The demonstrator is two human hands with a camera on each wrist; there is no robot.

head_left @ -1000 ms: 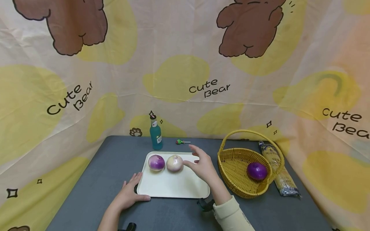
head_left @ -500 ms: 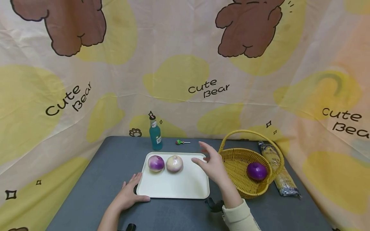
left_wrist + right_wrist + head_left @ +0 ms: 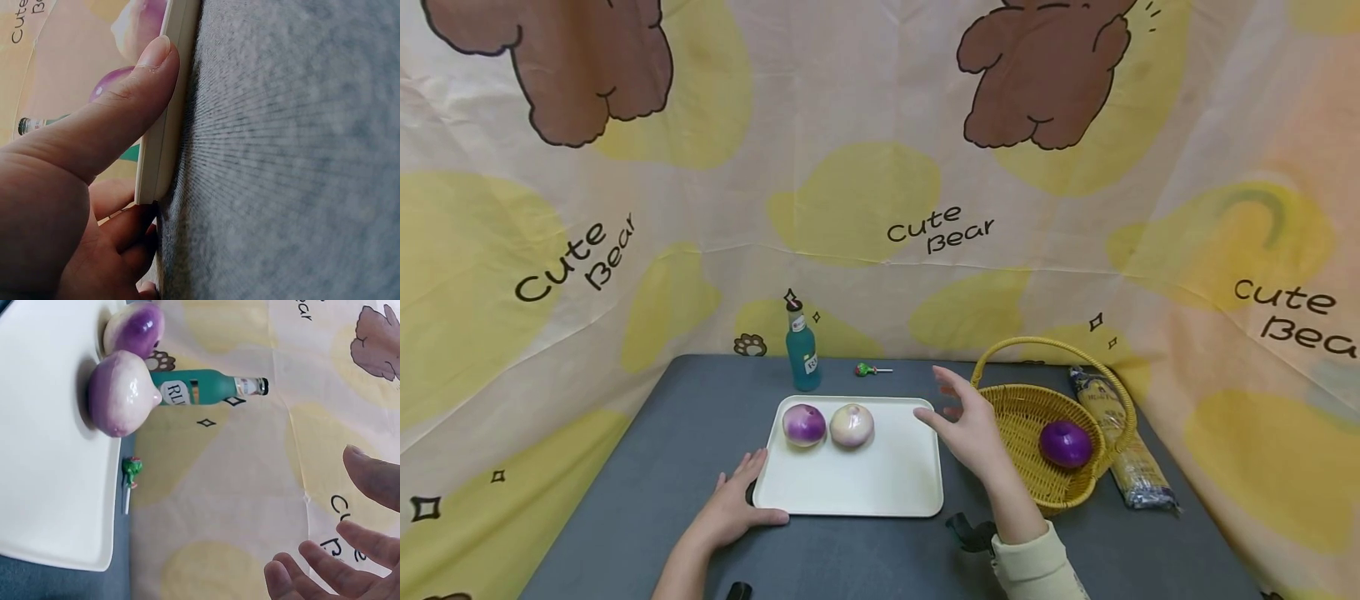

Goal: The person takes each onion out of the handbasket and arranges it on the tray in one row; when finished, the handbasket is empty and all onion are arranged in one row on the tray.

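My left hand rests against the near left corner of a white tray, with the thumb straight along the front edge and the fingers along the left side. On the tray stand a purple-and-white onion and a paler onion, side by side at the back left. My right hand is raised between the tray and a yellow wicker basket, fingers spread and holding nothing. A dark purple onion lies inside the basket. In the right wrist view, the paler onion shows its pointed tip.
A teal bottle stands behind the tray, with a lollipop lying to its right. Beside the basket, a long plastic-wrapped package lies at the table's right edge. A bear-print cloth hangs behind the grey table.
My right hand has moved right, away from the paler onion and past the tray's right edge towards the basket. The left hand keeps its place on the tray corner.
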